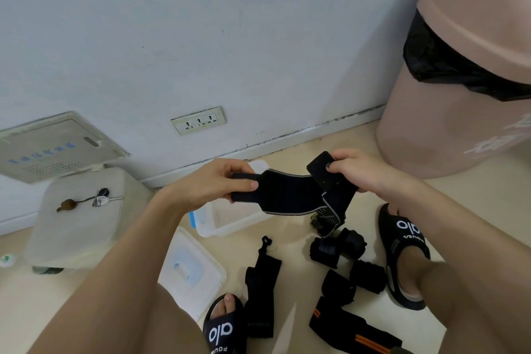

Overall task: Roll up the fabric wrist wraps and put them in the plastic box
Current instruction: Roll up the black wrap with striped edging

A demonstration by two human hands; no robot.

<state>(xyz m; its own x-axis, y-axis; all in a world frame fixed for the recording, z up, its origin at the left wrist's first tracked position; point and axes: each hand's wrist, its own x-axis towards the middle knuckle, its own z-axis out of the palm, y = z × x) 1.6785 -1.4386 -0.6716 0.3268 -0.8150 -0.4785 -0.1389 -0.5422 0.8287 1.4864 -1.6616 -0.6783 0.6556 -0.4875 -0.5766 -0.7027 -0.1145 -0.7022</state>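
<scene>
A black wrist wrap with grey edging (287,195) is stretched in the air between both hands. My left hand (212,184) pinches its left end. My right hand (359,172) grips its right end, and the loose tail hangs down below. Under the wrap, the clear plastic box (230,221) stands open on the floor, partly hidden by my left hand and the wrap. Several rolled black wraps (344,264) lie on the floor to the right of it. A flat black wrap (261,290) and a wrap with orange stripes (353,327) lie nearer me.
The box's lid (192,270) lies on the floor by my left leg. A white stool (83,215) with keys on it stands at the left. A large pink bin (459,80) with a black liner is at the right. My feet are in black sandals (402,253).
</scene>
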